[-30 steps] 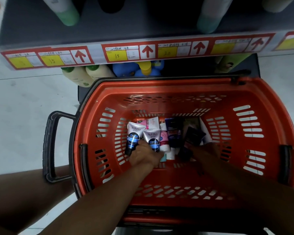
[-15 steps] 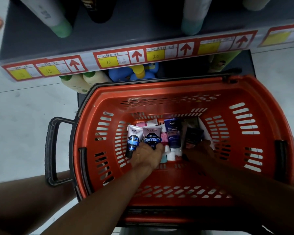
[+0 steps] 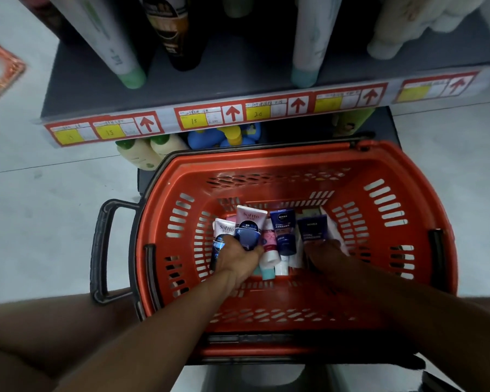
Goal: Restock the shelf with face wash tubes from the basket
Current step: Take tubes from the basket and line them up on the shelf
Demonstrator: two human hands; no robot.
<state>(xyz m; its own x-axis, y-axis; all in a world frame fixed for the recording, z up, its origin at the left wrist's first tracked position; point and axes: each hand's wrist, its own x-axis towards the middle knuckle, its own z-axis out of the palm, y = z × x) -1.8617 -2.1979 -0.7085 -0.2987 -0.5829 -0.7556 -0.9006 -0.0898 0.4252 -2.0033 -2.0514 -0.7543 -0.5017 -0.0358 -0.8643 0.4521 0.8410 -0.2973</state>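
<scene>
Head view looks down on the face wash tubes (image 3: 277, 236), which lie bunched on the floor of the orange basket (image 3: 425, 222). One pink Softto tube (image 3: 251, 223) is gripped by the left hand (image 3: 239, 257), fingers curled round its lower end. A dark Nivea tube (image 3: 311, 229) is held by the right hand (image 3: 323, 251) beside it. Beyond the basket's far rim runs the shelf (image 3: 102, 89), edged with red-and-yellow price labels (image 3: 210, 118) and carrying tall bottles (image 3: 108, 43).
</scene>
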